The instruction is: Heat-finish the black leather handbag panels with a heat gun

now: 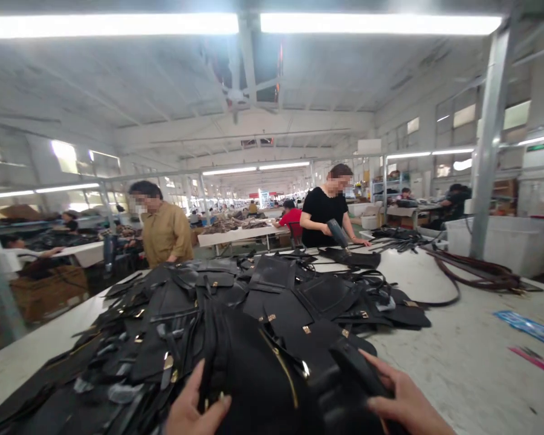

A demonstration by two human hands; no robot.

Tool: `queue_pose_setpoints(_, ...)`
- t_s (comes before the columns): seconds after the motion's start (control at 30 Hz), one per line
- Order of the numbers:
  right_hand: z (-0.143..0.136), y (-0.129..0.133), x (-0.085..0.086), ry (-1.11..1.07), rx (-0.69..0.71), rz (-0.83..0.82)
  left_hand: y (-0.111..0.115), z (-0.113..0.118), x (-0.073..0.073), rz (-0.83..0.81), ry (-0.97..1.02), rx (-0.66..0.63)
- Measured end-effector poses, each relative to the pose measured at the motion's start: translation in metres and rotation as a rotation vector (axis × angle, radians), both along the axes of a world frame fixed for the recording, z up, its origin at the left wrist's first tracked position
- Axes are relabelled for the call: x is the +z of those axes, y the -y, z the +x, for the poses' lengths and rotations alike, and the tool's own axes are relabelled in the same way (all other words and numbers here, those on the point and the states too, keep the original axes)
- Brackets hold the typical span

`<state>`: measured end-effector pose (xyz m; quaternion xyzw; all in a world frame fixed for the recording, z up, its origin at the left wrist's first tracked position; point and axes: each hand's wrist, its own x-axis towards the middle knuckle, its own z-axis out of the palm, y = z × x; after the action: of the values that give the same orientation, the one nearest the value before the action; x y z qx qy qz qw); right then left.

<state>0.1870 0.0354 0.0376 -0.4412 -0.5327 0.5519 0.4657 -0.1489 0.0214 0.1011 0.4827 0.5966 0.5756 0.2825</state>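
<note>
Black bag (249, 362) at bottom centre of frame, against heaped black pieces (272, 272). Left hand (197, 406) pinches bag's left edge; right hand (403, 396), lower right, grips dark blurred piece (356, 365), identity unclear. Loose straps (210, 338) could snag, dragging heaped black pieces; gold clasps (306, 330), rubbing, could scratch bag.

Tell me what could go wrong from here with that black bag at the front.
The black bag sits at the front of a crowded pile, so moving it might snag loose straps. Its gold zipper may scratch nearby black surfaces if it rubs. The dark piece in the right hand, blurred here, could slip.
</note>
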Motion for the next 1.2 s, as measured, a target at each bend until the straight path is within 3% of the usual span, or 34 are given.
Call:
queue_pose_setpoints(0.1,0.016,0.011,-0.001,-0.057,0.045,0.031,-0.010,-0.023,0.077,0.184,-0.574,0.250)
queue_pose_setpoints(0.17,0.025,0.017,-0.001,-0.083,0.054,0.056,-0.014,-0.027,0.118,0.326,-0.951,0.367)
queue_pose_setpoints(0.23,0.030,0.025,0.001,-0.052,0.030,0.054,-0.017,-0.020,0.143,0.544,-1.253,0.395)
queue_pose_setpoints(0.3,0.031,0.035,0.002,0.010,-0.006,0.033,-0.020,-0.002,0.148,0.717,-1.454,0.279)
queue_pose_setpoints(0.33,0.030,0.041,0.003,0.039,-0.031,0.022,-0.021,0.011,0.142,0.734,-1.525,0.173)
queue_pose_setpoints(0.4,0.028,0.055,0.004,0.075,-0.099,-0.020,-0.023,0.039,0.112,0.650,-1.622,-0.094)
queue_pose_setpoints(0.47,0.026,0.069,0.004,0.067,-0.173,-0.069,-0.022,0.064,0.060,0.499,-1.653,-0.365)
queue_pose_setpoints(0.53,0.027,0.080,0.005,0.035,-0.238,-0.106,-0.018,0.079,-0.004,0.367,-1.609,-0.573)
queue_pose_setpoints(0.63,0.033,0.090,0.004,0.031,-0.285,-0.141,-0.007,0.082,-0.095,0.280,-1.535,-0.640)
queue_pose_setpoints(0.67,0.036,0.093,0.004,0.042,-0.281,-0.154,-0.004,0.079,-0.117,0.289,-1.521,-0.600)
queue_pose_setpoints(0.73,0.041,0.098,0.003,0.057,-0.262,-0.174,-0.001,0.073,-0.145,0.333,-1.494,-0.537)
queue_pose_setpoints(0.8,0.043,0.103,0.005,0.074,-0.252,-0.189,0.002,0.070,-0.154,0.400,-1.467,-0.516)
queue_pose_setpoints(0.93,0.038,0.113,0.017,0.184,-0.202,-0.203,0.004,0.075,-0.145,0.523,-1.397,-0.578)
queue_pose_setpoints(1.07,0.023,0.109,0.032,0.289,-0.027,-0.266,0.000,0.091,-0.138,0.482,-1.306,-0.721)
queue_pose_setpoints(1.2,0.008,0.094,0.031,0.328,0.038,-0.260,-0.011,0.106,-0.146,0.450,-1.249,-0.699)
